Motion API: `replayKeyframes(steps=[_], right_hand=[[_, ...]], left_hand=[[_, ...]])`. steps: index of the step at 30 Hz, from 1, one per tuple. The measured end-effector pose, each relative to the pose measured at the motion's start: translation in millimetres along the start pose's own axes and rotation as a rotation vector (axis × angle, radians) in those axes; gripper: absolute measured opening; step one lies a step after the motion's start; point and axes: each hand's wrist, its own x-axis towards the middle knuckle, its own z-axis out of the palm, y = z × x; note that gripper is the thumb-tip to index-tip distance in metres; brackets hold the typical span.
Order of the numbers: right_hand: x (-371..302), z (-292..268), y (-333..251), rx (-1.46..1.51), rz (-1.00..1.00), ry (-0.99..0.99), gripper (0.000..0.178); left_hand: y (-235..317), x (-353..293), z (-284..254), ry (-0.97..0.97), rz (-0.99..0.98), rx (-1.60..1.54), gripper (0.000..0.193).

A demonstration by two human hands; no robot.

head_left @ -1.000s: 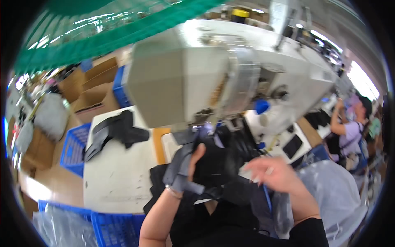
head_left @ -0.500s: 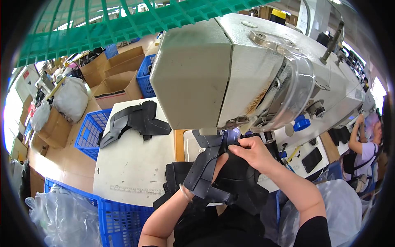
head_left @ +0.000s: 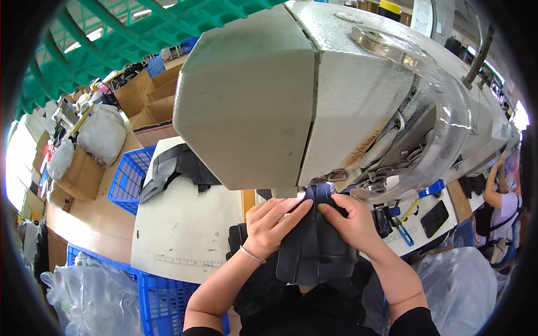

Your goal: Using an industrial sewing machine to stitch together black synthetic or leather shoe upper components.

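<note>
Both hands are at a black leather-like piece (head_left: 314, 252) under the head of a large pale sewing machine (head_left: 246, 106). My left hand (head_left: 266, 224) presses the piece's left side, fingers together and fingertips close to the lit stitching area. On the other side, my right hand (head_left: 354, 224) pinches its edge between thumb and fingers. The piece hangs toward my lap over more black material. The machine head hides the needle. A stack of similar black pieces (head_left: 178, 167) lies on the pale table (head_left: 179, 235) at the left.
A green plastic grid (head_left: 185, 17) crosses the top. Blue crates (head_left: 126, 182) and clear bags (head_left: 95, 297) stand to the left. On the right lie blue-handled snips (head_left: 404, 235) and a dark phone (head_left: 434, 218); a person (head_left: 507, 207) sits beyond.
My left hand has come from beneath the piece to its upper left side, near the machine. The piece has turned and now hangs straight toward me. The view has moved closer to the machine.
</note>
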Motion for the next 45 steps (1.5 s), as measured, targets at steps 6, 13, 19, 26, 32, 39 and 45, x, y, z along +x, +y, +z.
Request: replayKeyframes(steps=[6, 13, 19, 26, 32, 39, 45], right_hand=[[-0.8, -1.8, 9.3, -0.108, -0.048, -0.001, 0.014], [1.0, 7.5, -2.5, -0.133, -0.109, 0.068, 0.012], [0.8, 15.1, -10.1, -0.220, -0.221, 0.148, 0.028], [2.4, 10.8, -9.2, -0.119, -0.144, 0.135, 0.026], [4.1, 7.7, -10.3, -0.146, -0.114, 0.089, 0.016], [5.0, 6.3, -12.1, -0.125, -0.092, 0.071, 0.016], [6.9, -1.4, -8.5, -0.172, -0.102, 0.040, 0.019]], left_hand=[[-5.1, 1.4, -0.7, -0.081, -0.027, 0.039, 0.040], [-19.6, 0.3, -1.0, -0.057, 0.001, -0.004, 0.030], [-24.3, -5.6, 8.2, -0.002, -0.029, -0.071, 0.029], [-22.6, -3.3, 13.0, 0.066, 0.017, -0.029, 0.030], [-17.3, -1.6, 11.9, 0.076, 0.008, 0.007, 0.031], [-20.8, -2.7, 14.8, 0.111, 0.052, 0.015, 0.031], [-17.4, -2.7, 12.9, 0.077, 0.021, -0.020, 0.032]])
